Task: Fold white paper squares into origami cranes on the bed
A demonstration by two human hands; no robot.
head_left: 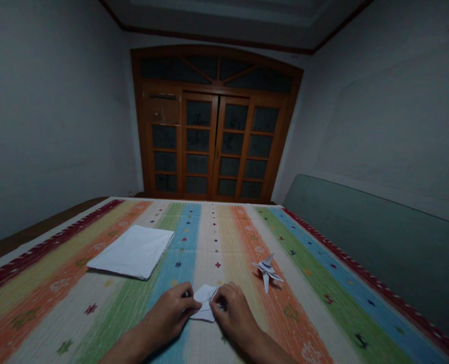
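A small folded piece of white paper [205,303] lies on the striped cloth [224,237] near the front edge. My left hand [175,311] pinches its left side with fingers closed. My right hand [234,313] pinches its right side, fingers curled on the paper. Both hands rest on the cloth and cover part of the paper.
A stack of white paper sheets [133,251] lies to the left. A finished folded paper figure [268,271] sits to the right of my hands. A green padded panel [379,242] runs along the right wall. A wooden glazed door [217,136] stands behind.
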